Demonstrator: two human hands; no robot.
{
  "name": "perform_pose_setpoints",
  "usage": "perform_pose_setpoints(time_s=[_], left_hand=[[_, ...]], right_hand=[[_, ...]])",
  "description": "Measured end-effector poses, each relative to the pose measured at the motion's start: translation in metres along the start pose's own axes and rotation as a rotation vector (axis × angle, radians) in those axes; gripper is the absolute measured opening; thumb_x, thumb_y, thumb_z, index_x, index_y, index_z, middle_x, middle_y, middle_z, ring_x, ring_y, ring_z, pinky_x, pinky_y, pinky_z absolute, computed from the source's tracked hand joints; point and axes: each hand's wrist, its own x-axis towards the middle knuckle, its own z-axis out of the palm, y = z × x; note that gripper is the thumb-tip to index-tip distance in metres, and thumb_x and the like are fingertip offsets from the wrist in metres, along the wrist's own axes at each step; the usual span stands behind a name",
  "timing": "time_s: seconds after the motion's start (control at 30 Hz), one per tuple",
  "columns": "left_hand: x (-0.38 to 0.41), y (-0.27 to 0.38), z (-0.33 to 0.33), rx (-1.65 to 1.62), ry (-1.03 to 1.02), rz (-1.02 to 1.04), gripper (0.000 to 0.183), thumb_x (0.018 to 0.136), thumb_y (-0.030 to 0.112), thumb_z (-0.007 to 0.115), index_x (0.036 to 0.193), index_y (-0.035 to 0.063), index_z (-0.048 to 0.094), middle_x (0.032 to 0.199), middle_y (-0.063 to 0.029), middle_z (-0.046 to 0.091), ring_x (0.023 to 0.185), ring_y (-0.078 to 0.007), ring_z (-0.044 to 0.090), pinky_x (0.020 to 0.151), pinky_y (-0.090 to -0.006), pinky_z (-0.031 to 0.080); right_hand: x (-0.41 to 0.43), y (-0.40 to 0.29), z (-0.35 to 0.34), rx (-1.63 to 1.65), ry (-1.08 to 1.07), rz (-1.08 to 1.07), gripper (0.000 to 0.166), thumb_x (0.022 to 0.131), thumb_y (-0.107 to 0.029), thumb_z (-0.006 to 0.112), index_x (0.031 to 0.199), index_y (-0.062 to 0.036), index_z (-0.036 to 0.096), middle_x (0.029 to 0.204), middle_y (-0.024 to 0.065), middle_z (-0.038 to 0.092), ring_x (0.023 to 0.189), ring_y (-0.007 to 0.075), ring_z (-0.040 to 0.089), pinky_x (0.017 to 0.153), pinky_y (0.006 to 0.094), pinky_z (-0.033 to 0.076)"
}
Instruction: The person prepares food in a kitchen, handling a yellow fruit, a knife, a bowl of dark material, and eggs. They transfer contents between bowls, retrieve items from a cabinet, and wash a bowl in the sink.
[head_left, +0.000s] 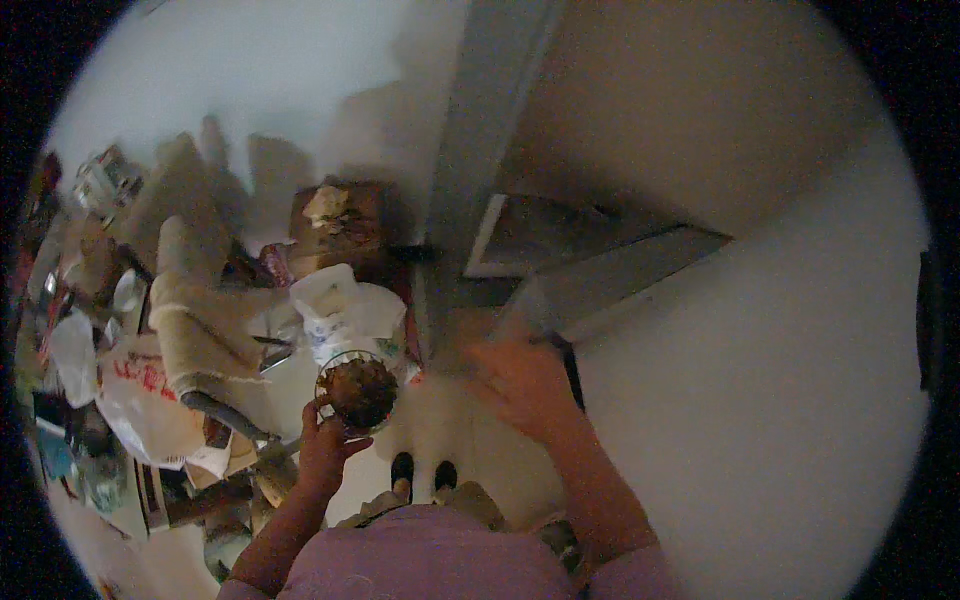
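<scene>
My left hand (326, 442) grips a round clear container (321, 375) by its near left side. Its dark brown, lumpy contents (361, 394) fill it almost to the rim; what they are, I cannot tell. My right hand (517, 382) is blurred, stretched out in front of me to the right of the container and apart from it. Its fingers are too smeared to show whether they hold anything. Close beside that hand runs a dark curved strip (574, 371), perhaps a handle or edge.
White plastic bags (349, 311) lie just beyond the container. Left of them are a beige rolled cloth or carpet (199, 330), a bag with red print (142, 397) and crowded clutter. A brown box (341, 217) stands by the wall. A pale wall or door panel (750, 420) rises at right.
</scene>
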Motion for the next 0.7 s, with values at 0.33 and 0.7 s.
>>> perform_pose_setpoints(time_s=[0.33,0.7], left_hand=[[0.076,-0.004,0.116,-0.172,-0.189,-0.212,0.048,0.092,0.013,0.048,0.135,0.0103,0.025,0.120,-0.0224,0.053,0.100,-0.0353,0.063,0.083,-0.0478,0.056],[0.177,-0.052,0.256,-0.033,-0.486,-0.017,0.052,0.092,0.026,0.055,0.136,0.0086,0.033,0.127,-0.0185,0.050,0.105,-0.0316,0.061,0.084,-0.0425,0.056]], right_hand=[[-0.174,0.001,-0.071,0.111,0.868,0.636,0.056,0.090,-0.049,0.052,0.112,0.0015,0.063,0.112,0.0204,0.061,0.112,0.0329,0.055,0.098,0.0461,0.040],[-0.315,0.061,-0.099,-0.403,0.830,0.854,0.060,0.092,-0.051,0.048,0.122,0.0010,0.056,0.112,0.0204,0.061,0.110,0.0341,0.055,0.098,0.0479,0.040]])
